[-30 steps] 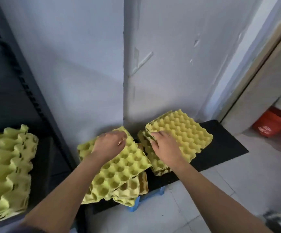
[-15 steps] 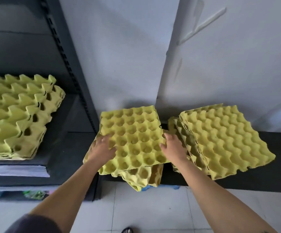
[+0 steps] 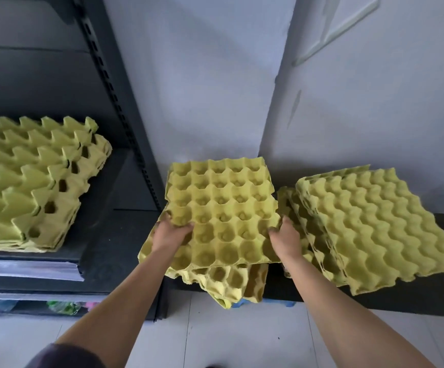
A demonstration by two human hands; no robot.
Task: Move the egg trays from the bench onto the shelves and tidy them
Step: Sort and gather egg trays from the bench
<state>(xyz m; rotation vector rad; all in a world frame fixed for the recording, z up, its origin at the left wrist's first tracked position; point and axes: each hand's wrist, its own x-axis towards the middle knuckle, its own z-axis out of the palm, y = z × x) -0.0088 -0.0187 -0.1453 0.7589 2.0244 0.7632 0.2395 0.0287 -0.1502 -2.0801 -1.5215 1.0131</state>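
A yellow egg tray (image 3: 223, 208), cups up, is held between my two hands above the bench. My left hand (image 3: 169, 233) grips its left edge and my right hand (image 3: 286, 239) grips its right edge. Beneath it lie more yellow trays (image 3: 231, 281), skewed and overhanging the front of the black bench (image 3: 428, 296). To the right, a second pile of trays (image 3: 369, 232) lies bumps up on the bench, turned at an angle. On the dark shelf (image 3: 101, 235) at the left sits a stack of yellow trays (image 3: 29, 181).
A black slotted shelf upright (image 3: 117, 102) stands between the shelf and the bench. A grey-white wall (image 3: 215, 75) rises right behind the bench. Papers or boards (image 3: 27, 269) lie under the shelf stack. Pale floor tiles (image 3: 215, 335) lie below.
My hands went from resting on top of two piles to gripping the sides of the top left tray and raising it slightly. The view swung left, showing more of the shelf.
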